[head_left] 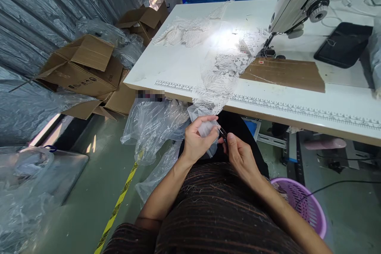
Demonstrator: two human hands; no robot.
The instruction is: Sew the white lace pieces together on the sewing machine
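Note:
My left hand pinches the edge of a sheer white fabric between thumb and fingers, just below the table's front edge. This fabric hangs down from a white lace piece that lies on the table and reaches back to the sewing machine's needle area. In my right hand is a pair of small thread snips with thin metal blades. Their tips point toward the fabric at my left fingertips. My right fingers hide most of the handle.
The sewing machine stands at the right of the white table. Brown cardboard and a black phone-like slab lie near it. More lace is farther back. Cardboard boxes stand left; a purple basket is on the floor.

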